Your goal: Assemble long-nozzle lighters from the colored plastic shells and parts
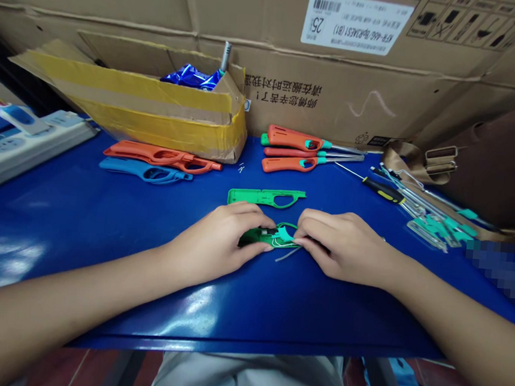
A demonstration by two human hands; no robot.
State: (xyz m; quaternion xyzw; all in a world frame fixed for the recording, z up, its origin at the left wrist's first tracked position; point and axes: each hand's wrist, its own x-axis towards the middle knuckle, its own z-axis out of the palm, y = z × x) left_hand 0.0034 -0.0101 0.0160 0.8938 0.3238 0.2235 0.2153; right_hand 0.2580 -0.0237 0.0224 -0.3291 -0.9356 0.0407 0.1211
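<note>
Between my hands on the blue table lies an opened green lighter shell half (pixel 254 236) with thin wires and a teal trigger (pixel 284 235) in it. My left hand (pixel 229 232) pinches the shell's left part, thumb along its near edge and fingers at a small black part inside. At the shell's right end, my right hand (pixel 334 242) is closed with thumb and forefinger together; its fingers cover what they grip there. A thin grey tube (pixel 287 255) sticks out toward me below the shell. Just beyond lies the matching green shell half (pixel 257 197), its hollow side up.
Orange shells (pixel 161 156) and a blue shell (pixel 144 170) lie left, before a taped cardboard box (pixel 156 109). Orange lighters (pixel 289 164), a screwdriver (pixel 381 190) and several metal lighter tubes with teal parts (pixel 440 218) lie right. A power strip (pixel 27 146) stands far left.
</note>
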